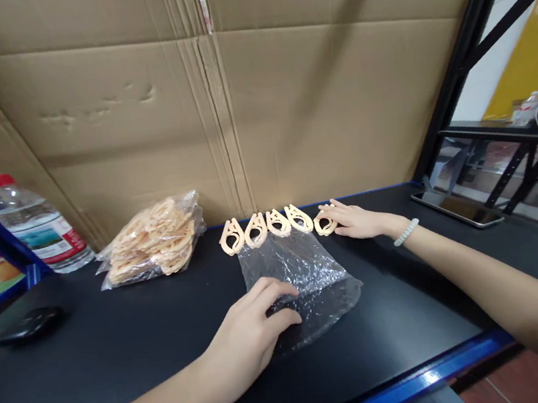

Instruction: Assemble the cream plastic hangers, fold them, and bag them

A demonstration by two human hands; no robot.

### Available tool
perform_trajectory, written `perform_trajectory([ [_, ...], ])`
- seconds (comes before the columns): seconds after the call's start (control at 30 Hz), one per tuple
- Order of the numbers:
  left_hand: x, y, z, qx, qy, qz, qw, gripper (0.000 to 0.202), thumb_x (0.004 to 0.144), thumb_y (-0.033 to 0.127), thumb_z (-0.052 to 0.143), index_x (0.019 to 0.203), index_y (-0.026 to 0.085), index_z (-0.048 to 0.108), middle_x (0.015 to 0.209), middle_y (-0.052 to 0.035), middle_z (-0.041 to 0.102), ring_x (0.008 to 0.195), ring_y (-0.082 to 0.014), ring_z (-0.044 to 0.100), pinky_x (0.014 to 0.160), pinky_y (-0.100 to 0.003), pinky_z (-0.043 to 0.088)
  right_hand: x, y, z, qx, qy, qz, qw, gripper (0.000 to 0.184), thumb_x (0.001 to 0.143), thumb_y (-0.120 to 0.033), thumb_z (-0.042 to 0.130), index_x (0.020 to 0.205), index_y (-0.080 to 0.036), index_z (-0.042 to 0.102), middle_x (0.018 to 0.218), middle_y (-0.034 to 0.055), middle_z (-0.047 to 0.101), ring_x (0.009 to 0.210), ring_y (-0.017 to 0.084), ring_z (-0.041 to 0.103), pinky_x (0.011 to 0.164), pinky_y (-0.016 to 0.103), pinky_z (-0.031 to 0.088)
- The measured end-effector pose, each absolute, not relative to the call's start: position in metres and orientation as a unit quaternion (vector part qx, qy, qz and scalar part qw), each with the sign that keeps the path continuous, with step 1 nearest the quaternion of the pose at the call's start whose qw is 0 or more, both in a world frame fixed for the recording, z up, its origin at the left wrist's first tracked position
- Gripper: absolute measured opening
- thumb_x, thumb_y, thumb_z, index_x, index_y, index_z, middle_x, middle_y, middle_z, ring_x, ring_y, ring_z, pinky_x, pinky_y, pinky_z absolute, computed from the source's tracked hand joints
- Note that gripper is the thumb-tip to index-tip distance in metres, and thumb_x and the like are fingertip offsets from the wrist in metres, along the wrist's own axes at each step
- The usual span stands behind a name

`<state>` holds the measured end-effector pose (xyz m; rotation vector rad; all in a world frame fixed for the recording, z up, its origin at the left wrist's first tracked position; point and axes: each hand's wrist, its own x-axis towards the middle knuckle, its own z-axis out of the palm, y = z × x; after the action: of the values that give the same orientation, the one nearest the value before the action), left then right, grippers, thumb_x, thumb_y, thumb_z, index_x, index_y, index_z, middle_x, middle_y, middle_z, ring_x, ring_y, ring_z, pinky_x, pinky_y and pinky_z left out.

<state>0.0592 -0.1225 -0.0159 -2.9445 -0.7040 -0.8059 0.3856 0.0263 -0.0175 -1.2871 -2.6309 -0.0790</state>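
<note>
Several peach-coloured plastic clip-like pieces, each with an oval opening and short prongs, stand side by side in a row, one of them a plastic piece (pixel 278 223) near the middle. At the row's right end, my right hand (pixel 355 221) has its fingers and thumb about the last plastic piece (pixel 323 223). A clear plastic bag (pixel 304 270) lies flat in front of the row, its far edge close to the pieces. Over the bag's left side is my left hand (pixel 255 328), fingers curved and apart, holding nothing; whether the fingertips touch the film I cannot tell.
On the left are a filled clear bag of similar pieces (pixel 153 239), a water bottle (pixel 43 225) and a black mouse (pixel 29 325). A phone-like flat device (pixel 456 207) lies at right. Cardboard (pixel 332 84) walls the back of the black table (pixel 133 343).
</note>
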Motion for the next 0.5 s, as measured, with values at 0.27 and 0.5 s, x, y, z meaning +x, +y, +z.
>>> perform_trajectory([
  [0.27, 0.061, -0.128, -0.012, -0.927, -0.245, -0.281, -0.04, 0.035, 0.081, -0.004, 0.043, 0.093, 0.02, 0.065, 0.115, -0.0091, 0.06, 0.106, -0.0232, 0.054, 0.086, -0.039, 0.054, 0.388, 0.008, 0.004, -0.41, -0.906, 0.039, 0.1, 0.051, 0.078, -0.008, 0.055, 0.127, -0.021, 0.057, 0.117, 0.0105, 0.061, 0.104, 0.024, 0.06, 0.091, 0.04, 0.049],
  [0.5, 0.064, -0.136, -0.015, -0.93, -0.251, -0.27, -0.003, 0.029, 0.081, 0.0, 0.046, 0.097, 0.019, 0.06, 0.128, -0.0118, 0.054, 0.127, -0.0296, 0.042, 0.097, -0.047, 0.048, 0.394, -0.031, 0.007, -0.423, -0.897, 0.048, 0.117, 0.049, 0.082, -0.009, 0.052, 0.128, -0.022, 0.06, 0.1, 0.009, 0.066, 0.09, 0.023, 0.064, 0.084, 0.037, 0.052],
])
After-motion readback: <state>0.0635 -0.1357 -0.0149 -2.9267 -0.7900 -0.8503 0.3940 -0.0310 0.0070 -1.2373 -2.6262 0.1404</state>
